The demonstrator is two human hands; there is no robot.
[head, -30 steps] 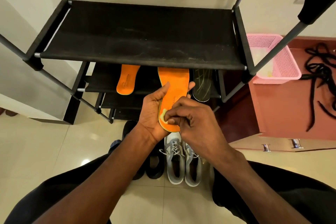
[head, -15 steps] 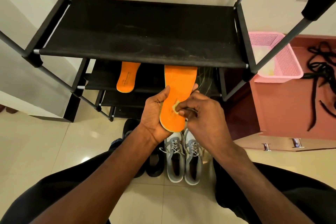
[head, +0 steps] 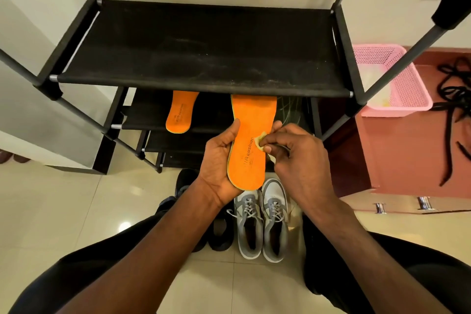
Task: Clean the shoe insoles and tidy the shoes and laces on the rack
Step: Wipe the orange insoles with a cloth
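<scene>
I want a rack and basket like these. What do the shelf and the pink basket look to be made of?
The shelf looks like matte black fabric stretched between tubes; it shows pale dusty smears. The pink basket looks like moulded plastic, its walls a fine perforated mesh.

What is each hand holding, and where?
Left hand grips the orange insole around its heel half. Right hand pinches a small cloth against the insole's edge.
</scene>
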